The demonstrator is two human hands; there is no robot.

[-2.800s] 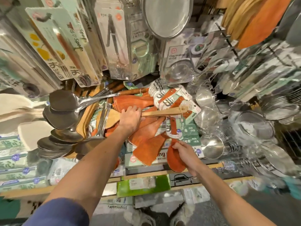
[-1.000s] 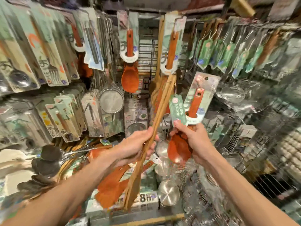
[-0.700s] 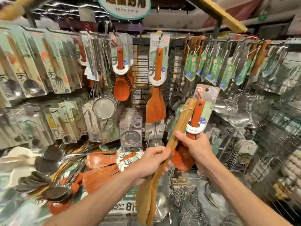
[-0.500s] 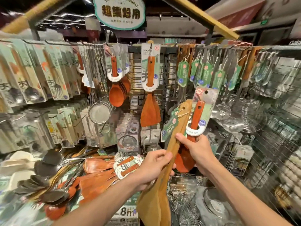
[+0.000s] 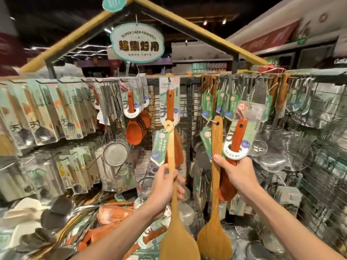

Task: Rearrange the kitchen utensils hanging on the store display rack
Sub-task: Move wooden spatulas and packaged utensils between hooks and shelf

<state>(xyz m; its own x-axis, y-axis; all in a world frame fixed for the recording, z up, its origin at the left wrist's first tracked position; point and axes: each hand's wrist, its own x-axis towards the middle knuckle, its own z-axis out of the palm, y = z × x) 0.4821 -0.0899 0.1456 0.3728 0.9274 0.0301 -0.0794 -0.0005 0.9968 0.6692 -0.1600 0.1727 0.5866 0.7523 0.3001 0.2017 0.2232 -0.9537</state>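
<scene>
Left hand [image 5: 166, 184]: fingers curled around the handle of a pale wooden spatula [image 5: 177, 241], thumb on the near side; a firm grip.
Pale wooden spatula: upright, handle end above the left hand, wide blade below the wrist. A green tag [image 5: 159, 147] hangs from the handle end, just left of the handle and above the hand.
Right hand [image 5: 239, 178]: closed on two things together, a second pale spatula [image 5: 214, 241] and a red-brown spoon [image 5: 237, 136]. The thumb presses on the spatula handle.
Second pale spatula: upright on the thumb side of the right hand, blade below, near the first blade but apart from it.
Red-brown spoon: on a printed card [image 5: 250, 119] that stands above the right hand; the bowl of the spoon lies against the palm.
Display rack [image 5: 189, 109]: beyond both hands. A red-brown spatula on a card [image 5: 170, 107] hangs directly above the left hand, and green-tagged utensils [image 5: 219, 102] hang above the right hand.
Round sieve [image 5: 115, 154]: hangs to the left of the left hand.
Loose reddish spatulas [image 5: 112, 214]: in a heap below and left of the left forearm.
Oval sign [image 5: 137, 43]: high above both hands.
</scene>
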